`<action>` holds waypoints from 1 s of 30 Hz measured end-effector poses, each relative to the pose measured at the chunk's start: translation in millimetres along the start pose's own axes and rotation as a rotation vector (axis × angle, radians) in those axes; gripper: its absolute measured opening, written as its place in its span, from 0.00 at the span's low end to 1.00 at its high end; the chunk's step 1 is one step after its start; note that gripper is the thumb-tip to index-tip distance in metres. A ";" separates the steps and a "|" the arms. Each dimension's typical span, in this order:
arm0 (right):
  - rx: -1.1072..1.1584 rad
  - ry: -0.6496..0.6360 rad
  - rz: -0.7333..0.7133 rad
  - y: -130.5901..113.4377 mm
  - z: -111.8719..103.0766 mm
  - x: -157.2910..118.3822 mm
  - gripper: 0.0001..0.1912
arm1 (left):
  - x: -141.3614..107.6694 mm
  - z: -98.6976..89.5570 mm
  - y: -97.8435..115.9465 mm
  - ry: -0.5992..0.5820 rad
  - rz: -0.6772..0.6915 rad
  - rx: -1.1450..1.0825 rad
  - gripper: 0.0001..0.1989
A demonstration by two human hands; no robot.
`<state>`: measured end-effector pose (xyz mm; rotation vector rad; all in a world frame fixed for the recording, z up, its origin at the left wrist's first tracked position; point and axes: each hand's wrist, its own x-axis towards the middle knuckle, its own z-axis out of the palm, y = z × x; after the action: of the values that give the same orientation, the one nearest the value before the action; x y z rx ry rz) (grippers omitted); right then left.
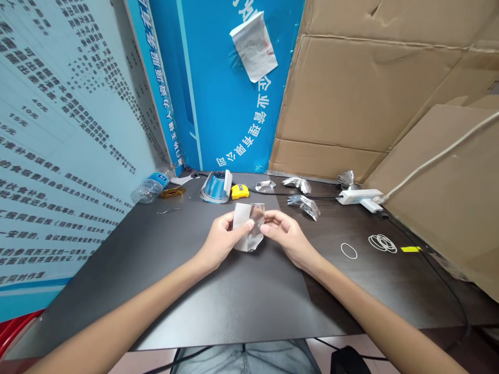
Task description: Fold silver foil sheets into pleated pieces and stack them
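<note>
On our dark desk [241, 301], our left hand [224, 239] and right hand [288, 236] pinch foil [249, 226], below a blue Chinese sign [218, 104].

The foil sheet [251, 218] is catching the light with a glossy, crinkled metallic finish, while the dark laminate surface [230, 301] is showing a smooth, satin sheen. The corrugated cardboard [351, 88] behind is looking matt and slightly rough, and the power strip [360, 196] is gleaming as smooth white plastic. The water bottle [150, 186] is shining as thin, clear plastic, not far from a glossy yellow tape measure [239, 191].
</note>
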<state>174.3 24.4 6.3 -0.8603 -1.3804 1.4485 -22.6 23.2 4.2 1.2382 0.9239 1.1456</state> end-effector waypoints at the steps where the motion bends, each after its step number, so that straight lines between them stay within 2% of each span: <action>1: 0.049 0.020 0.011 -1.5 0.7 -0.2 0.22 | -1.3 1.2 0.0 -0.012 0.005 0.028 0.21; 4: 0.087 0.073 -0.003 -4.9 3.7 -1.3 0.19 | -5.7 5.7 0.8 -0.052 0.009 0.108 0.21; 8: -0.024 0.165 -0.084 -6.8 7.5 -3.2 0.16 | -9.4 9.6 2.1 -0.075 0.048 0.079 0.21; 19: -0.162 0.141 -0.120 -10.6 7.9 -9.4 0.11 | -13.6 10.5 10.8 0.104 0.142 0.125 0.13; 26: -0.131 0.179 -0.177 -10.9 13.5 -10.8 0.09 | -15.4 15.7 14.7 0.130 0.102 0.082 0.14; 30: -0.352 0.217 -0.318 -8.2 13.4 -12.7 0.05 | -15.4 15.9 15.2 0.103 0.026 0.078 0.16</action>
<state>167.2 7.4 14.7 -0.9360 -1.5467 0.8586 -12.6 4.1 20.4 1.2662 1.0406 1.2129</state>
